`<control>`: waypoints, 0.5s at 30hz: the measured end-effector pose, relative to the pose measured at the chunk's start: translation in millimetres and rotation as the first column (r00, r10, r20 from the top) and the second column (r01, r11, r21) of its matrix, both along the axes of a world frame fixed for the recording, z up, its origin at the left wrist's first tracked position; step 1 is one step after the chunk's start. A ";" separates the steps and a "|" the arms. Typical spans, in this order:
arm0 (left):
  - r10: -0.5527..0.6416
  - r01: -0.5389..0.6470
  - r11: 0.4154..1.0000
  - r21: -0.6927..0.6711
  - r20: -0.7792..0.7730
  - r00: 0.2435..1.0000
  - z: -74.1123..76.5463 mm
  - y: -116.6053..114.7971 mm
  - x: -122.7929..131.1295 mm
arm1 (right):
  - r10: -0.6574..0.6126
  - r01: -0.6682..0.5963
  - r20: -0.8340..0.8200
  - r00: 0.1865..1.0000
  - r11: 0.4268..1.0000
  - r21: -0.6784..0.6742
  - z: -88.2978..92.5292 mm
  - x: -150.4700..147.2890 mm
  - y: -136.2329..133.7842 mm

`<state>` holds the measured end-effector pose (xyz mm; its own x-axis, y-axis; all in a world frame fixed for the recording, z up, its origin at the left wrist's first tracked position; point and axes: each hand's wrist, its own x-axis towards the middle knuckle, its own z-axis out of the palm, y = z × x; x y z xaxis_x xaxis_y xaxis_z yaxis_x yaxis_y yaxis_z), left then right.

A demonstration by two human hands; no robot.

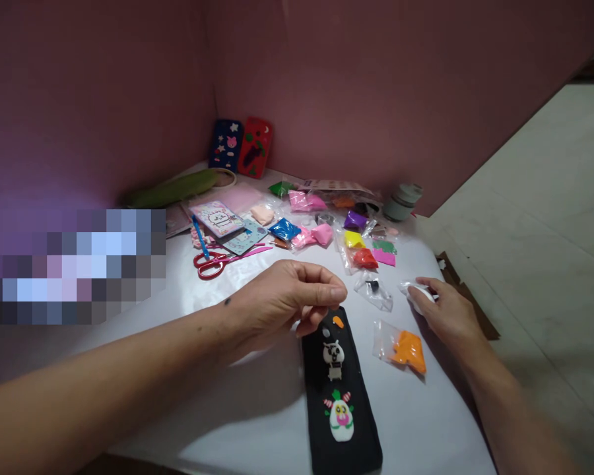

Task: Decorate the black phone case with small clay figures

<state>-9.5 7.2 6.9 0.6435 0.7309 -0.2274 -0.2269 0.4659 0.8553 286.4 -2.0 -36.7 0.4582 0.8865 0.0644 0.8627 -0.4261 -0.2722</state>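
Note:
My left hand [297, 293] hovers over the upper end of a black phone case [363, 422], thumb and forefinger pinched together. Anything between those fingertips is too small to make out. On the case sit a white-faced clay figure [333, 356], a white egg-shaped clay figure [341, 422] with a green tuft, and an orange clay piece [338, 322]. At the table's right side, my right hand [450, 313] is closed on a small plastic bag [418, 297] with something white in it. A bag of orange clay [408, 351] lies between that hand and the case.
An open bag with black clay [373, 286] lies above the case. Several coloured clay bags, including blue [285, 229] and red [365, 258], spread behind it. Red scissors [212, 266], a blue pen [200, 237] and cards [218, 219] lie left. A jar [402, 202] stands back right.

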 end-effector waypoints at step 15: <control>-0.038 0.040 0.999 -0.037 0.043 0.998 -6.1 5.3 -0.5 | 0.026 -0.018 -0.093 0.995 0.995 0.093 0.6 4.1 -1.7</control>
<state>-10.0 12.5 0.8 0.6808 0.6965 -0.2267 -0.2436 0.5072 0.8267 290.5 -3.7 -36.1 0.4466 0.8887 0.1040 0.8404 -0.3768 -0.3895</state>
